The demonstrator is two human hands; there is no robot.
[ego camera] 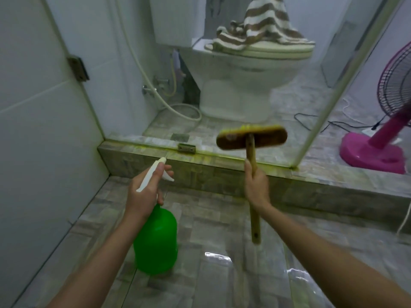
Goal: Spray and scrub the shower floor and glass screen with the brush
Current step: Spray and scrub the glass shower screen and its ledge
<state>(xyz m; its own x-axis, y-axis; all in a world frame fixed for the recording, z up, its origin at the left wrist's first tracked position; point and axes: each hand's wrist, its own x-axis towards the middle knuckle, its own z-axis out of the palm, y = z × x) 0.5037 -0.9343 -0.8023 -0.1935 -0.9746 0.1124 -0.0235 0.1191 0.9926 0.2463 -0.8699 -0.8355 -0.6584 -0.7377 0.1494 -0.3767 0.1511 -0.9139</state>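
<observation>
My left hand [145, 192] grips the white trigger head of a green spray bottle [156, 243], nozzle aimed at the base of the glass screen [222, 96]. My right hand [256, 185] holds the wooden handle of a scrub brush [251, 136]. The brush head is raised against the lower glass, just above the stone kerb [200, 172]. Yellow-green residue runs along the bottom edge of the glass. The wet grey tiled shower floor [211, 218] lies below both hands.
Behind the glass stand a white toilet [240, 70] with a striped towel [262, 23] on its lid, and a hose [178, 110] by the wall. A pink fan [382, 141] stands at the right. A white tiled wall [33, 107] closes the left.
</observation>
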